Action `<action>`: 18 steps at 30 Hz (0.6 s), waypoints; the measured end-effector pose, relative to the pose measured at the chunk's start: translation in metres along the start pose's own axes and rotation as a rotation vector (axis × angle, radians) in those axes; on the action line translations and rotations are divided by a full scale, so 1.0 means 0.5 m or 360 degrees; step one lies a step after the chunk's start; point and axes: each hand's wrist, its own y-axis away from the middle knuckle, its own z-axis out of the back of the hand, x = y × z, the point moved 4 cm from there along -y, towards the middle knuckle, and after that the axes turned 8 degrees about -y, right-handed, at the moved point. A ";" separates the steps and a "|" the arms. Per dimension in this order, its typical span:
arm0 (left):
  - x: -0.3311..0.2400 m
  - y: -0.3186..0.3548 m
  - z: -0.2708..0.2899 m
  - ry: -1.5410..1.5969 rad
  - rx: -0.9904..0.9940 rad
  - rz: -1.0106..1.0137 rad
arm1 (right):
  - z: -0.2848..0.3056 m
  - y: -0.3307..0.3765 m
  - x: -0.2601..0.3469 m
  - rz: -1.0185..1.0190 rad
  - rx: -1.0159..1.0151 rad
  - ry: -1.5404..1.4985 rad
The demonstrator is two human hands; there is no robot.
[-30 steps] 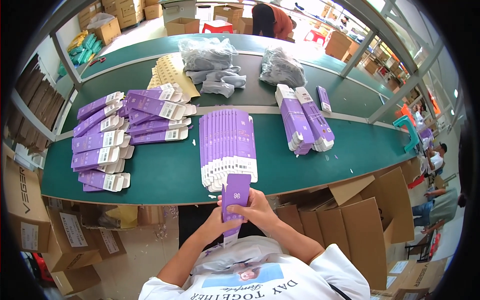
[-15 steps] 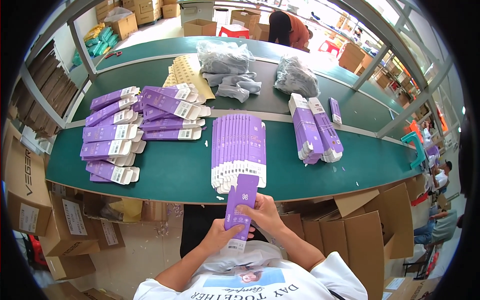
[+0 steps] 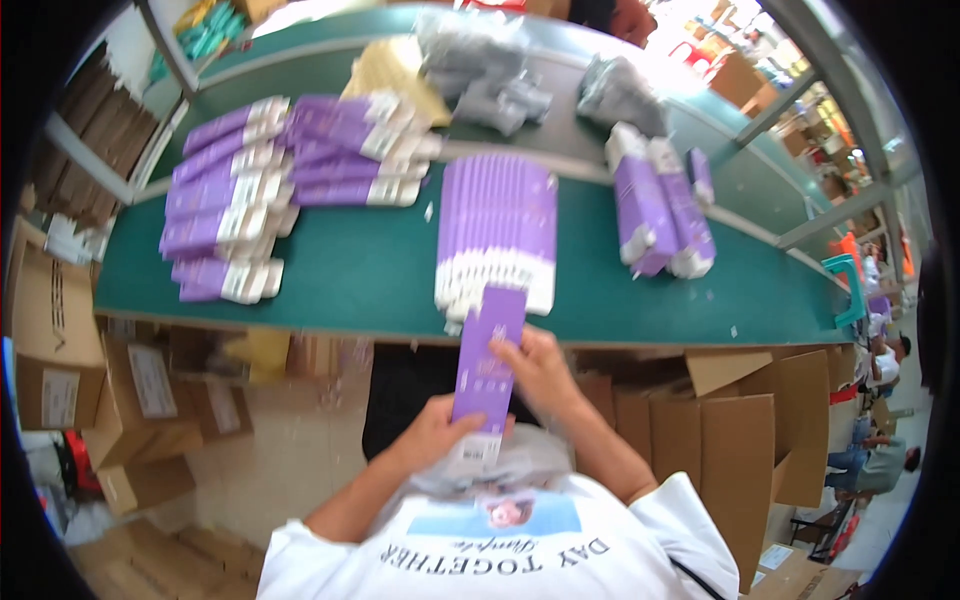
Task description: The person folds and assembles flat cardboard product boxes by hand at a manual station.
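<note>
I hold a flat purple carton upright in front of my chest, just off the near edge of the green table. My left hand grips its white lower end, with crinkled clear plastic under it. My right hand holds the carton's right side near the middle. Directly behind it on the table lies a fanned row of flat purple cartons with white ends.
Stacks of filled purple boxes lie at the table's left, two bundles at its right, grey plastic bags behind. Open cardboard boxes stand at my right and more at my left. Other people sit at the far right edge.
The view has tilted and drawn closer to the table. The purple carton stays in both hands, now more upright with its top near the fanned row.
</note>
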 end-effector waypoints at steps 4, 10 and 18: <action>-0.048 -0.012 0.040 -0.0022 -0.0608 -0.0422 | -0.032 0.030 -0.005 -0.0062 0.0030 -0.0097; -0.102 -0.015 0.044 -0.0287 -0.0683 -0.0630 | -0.049 0.043 -0.002 -0.0051 0.0161 0.0106; -0.085 0.002 0.050 -0.0434 -0.0585 -0.0471 | -0.044 0.063 -0.009 0.0190 -0.0164 -0.0143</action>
